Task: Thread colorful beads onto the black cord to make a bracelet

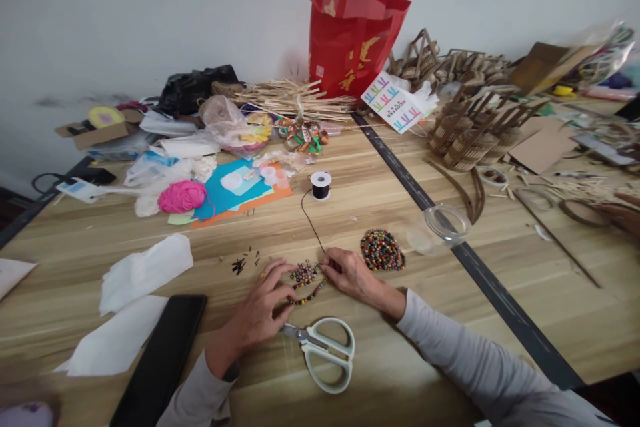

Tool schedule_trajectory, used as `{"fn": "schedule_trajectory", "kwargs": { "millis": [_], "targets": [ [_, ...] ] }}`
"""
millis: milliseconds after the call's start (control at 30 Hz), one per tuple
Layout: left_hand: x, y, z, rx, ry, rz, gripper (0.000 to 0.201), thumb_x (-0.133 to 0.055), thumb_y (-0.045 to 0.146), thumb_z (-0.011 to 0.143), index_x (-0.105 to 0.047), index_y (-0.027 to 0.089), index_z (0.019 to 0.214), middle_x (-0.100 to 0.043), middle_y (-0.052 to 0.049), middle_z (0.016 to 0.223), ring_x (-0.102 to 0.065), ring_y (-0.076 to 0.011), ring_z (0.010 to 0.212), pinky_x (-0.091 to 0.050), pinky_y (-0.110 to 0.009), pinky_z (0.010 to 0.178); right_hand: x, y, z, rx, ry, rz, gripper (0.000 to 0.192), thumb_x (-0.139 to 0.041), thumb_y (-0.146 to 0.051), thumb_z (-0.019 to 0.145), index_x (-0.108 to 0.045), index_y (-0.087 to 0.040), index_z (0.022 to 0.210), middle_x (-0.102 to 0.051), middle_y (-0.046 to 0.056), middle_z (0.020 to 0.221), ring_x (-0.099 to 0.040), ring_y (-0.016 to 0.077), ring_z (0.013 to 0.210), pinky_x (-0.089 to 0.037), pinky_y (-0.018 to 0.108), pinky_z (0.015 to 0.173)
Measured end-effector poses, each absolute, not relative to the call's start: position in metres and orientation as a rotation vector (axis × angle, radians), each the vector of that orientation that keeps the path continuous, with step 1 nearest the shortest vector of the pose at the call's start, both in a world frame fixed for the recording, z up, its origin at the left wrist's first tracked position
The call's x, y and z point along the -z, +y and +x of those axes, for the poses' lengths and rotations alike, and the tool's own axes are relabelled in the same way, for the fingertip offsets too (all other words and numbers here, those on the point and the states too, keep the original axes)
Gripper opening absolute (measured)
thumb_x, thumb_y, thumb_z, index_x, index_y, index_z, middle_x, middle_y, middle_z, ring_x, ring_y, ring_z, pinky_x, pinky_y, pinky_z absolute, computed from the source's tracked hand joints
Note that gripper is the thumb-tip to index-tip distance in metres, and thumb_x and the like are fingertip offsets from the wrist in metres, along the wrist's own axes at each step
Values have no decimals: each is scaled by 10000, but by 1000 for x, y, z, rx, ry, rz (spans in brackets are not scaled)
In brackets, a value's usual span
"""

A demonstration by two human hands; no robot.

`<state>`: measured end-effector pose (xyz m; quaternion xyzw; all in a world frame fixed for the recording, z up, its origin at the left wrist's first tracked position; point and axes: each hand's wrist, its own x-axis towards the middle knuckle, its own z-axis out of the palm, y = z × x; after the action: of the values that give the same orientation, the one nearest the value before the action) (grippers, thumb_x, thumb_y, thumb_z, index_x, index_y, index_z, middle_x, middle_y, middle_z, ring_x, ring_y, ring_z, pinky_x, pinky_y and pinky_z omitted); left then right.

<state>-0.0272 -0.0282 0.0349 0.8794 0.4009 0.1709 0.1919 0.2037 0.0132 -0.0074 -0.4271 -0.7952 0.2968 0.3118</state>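
My right hand (353,275) is closed in a pinch on the black cord (311,219), which runs back to a small white-rimmed spool (321,185). From those fingertips a short strand of colourful beads (311,296) curves toward my left hand (263,303). The left fingers are spread, at the left end of the strand and beside a small pile of loose beads (303,272); whether they touch the strand I cannot tell. Scissors (327,353) with pale handles lie in front, blades close under the left hand. Right of the right hand sits a coiled heap of strung beads (383,250).
Short black bits (239,265) lie left of the beads. White papers (145,273) and a black phone-like slab (160,360) are at left. Pink yarn (183,197), a red bag (355,40), a clear round lid (447,223) and woven baskets (465,140) stand farther back. Another person's hand (623,213) shows at right.
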Motion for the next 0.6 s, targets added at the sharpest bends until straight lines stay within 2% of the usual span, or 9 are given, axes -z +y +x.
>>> {"fn": "schedule_trajectory", "kwargs": {
  "millis": [600],
  "targets": [
    [-31, -25, -33, -471, 1131, 2470, 235, -522, -16, 733, -639, 184, 775, -487, -107, 1296, -333, -300, 1291, -352, -510, 1038, 6, 13, 203, -787, -2109, -1143, 80, -525, -135, 818, -525, -166, 745, -510, -18, 630, -443, 105, 562, -315, 207, 553]
  ]
}}
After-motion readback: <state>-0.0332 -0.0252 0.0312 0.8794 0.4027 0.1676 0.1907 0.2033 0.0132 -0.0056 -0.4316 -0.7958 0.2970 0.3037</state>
